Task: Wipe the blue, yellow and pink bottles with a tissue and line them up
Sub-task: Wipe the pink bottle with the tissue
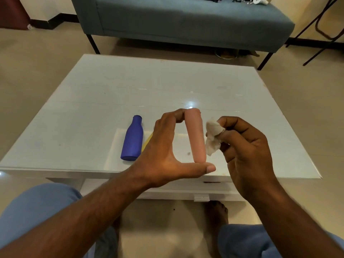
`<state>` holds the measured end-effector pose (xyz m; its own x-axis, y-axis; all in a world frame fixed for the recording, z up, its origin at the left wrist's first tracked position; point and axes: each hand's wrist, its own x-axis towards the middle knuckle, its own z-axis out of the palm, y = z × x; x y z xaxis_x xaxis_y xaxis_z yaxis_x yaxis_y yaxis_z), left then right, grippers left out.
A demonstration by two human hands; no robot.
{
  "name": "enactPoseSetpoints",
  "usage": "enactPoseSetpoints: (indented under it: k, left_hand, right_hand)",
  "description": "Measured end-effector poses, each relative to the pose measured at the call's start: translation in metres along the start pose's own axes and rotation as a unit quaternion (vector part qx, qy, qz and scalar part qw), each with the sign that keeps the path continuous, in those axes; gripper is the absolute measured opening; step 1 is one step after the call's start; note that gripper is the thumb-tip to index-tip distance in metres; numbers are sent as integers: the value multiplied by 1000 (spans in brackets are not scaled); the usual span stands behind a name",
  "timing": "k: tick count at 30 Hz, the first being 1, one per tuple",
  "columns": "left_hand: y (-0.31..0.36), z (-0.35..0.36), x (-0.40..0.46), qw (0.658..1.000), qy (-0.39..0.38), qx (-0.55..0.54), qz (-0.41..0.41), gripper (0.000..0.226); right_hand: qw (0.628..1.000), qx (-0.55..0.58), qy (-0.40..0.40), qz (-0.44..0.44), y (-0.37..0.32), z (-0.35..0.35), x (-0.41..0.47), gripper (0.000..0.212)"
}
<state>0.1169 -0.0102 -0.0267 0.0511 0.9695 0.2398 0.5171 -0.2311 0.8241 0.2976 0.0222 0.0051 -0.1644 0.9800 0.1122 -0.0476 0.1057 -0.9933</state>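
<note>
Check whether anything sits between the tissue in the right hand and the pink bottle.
Nothing visible does. The right hand pinches the tissue just beside the pink bottle, which the left hand holds end to end between thumb and fingers, leaving its side facing the tissue bare.

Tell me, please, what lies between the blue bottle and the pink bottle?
In the head view, the left hand, and the yellow bottle peeking from behind it.
</note>
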Motion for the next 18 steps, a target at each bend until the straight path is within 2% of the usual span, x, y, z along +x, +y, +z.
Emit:
enactPoseSetpoints:
  k: [3, 7, 12, 18]
  left_hand:
    - [5, -3, 2, 997, 18, -79, -7, 105]
    - [1, -1, 3, 997, -4, -73, -13, 107]
    - [-3, 3, 4, 999, -24, -29, -32, 112]
    - [-5, 5, 4, 999, -33, -14, -25, 112]
  right_hand:
    - [991, 66, 2, 118, 0, -2, 4, 16]
    - [963, 152, -51, 218, -3, -2, 0, 33]
    - [964, 159, -59, 205, -5, -3, -1, 27]
    - [967, 139, -108, 184, -5, -6, 1, 11]
